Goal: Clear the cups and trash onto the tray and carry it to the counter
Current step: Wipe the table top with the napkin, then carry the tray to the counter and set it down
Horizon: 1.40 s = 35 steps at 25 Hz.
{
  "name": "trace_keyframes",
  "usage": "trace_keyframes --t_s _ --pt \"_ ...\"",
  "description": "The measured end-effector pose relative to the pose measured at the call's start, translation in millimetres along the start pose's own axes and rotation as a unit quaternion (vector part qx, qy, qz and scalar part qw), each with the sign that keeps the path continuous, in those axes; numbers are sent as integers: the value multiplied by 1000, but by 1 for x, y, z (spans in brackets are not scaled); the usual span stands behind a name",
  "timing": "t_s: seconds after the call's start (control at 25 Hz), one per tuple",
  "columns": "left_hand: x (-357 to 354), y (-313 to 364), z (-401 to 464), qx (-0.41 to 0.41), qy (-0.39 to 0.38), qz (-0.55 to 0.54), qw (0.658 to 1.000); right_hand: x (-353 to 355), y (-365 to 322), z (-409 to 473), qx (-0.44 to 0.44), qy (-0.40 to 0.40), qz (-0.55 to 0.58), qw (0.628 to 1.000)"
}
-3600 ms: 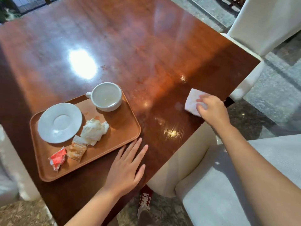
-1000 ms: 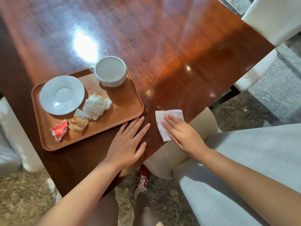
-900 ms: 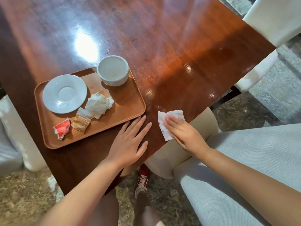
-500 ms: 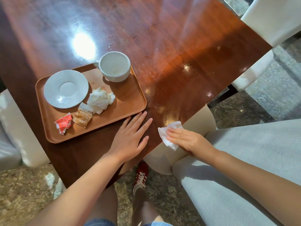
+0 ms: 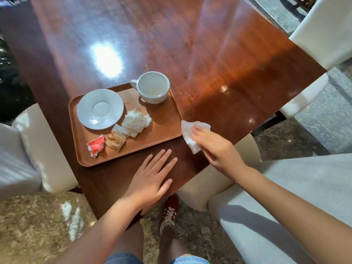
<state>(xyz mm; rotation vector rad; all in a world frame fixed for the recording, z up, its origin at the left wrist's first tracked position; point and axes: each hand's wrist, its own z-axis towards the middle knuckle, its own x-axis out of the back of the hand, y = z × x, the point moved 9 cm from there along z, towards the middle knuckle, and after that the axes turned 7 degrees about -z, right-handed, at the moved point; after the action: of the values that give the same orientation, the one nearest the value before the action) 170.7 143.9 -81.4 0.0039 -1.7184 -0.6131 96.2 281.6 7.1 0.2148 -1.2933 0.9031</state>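
A brown tray (image 5: 165,128) lies on the wooden table (image 5: 190,44). On it stand a white cup (image 5: 153,86) and a white saucer (image 5: 100,109), with a crumpled napkin (image 5: 135,122), a tan packet (image 5: 116,138) and a red wrapper (image 5: 95,145). My right hand (image 5: 219,149) presses a white tissue (image 5: 188,130) flat on the table, just right of the tray's corner. My left hand (image 5: 152,178) lies flat on the table below the tray, fingers spread, holding nothing.
White upholstered chairs stand at the left (image 5: 38,149), the lower right (image 5: 285,197) and the upper right (image 5: 323,29). The table's near edge runs diagonally under my hands. My red shoe (image 5: 170,212) shows on the stone floor below.
My right hand has slid the tissue up from the table's near edge to beside the tray's right corner. My left hand stays flat in place.
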Motion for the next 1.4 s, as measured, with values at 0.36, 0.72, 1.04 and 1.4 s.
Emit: trace_keyframes --t_s 0.36,0.72,1.04,1.4 --pt "2 -4 -7 -8 6 -14 1000 -71 -7 92 4 -38 -71 997" --pt "4 -3 -6 -5 0 1 1000 -74 -11 102 57 -82 -158 982" --pt "30 0 -6 21 -3 -16 1000 -61 -15 86 13 -108 -168 980" --pt "139 -144 -56 238 187 42 952 -45 30 105 -237 -172 -174 940"
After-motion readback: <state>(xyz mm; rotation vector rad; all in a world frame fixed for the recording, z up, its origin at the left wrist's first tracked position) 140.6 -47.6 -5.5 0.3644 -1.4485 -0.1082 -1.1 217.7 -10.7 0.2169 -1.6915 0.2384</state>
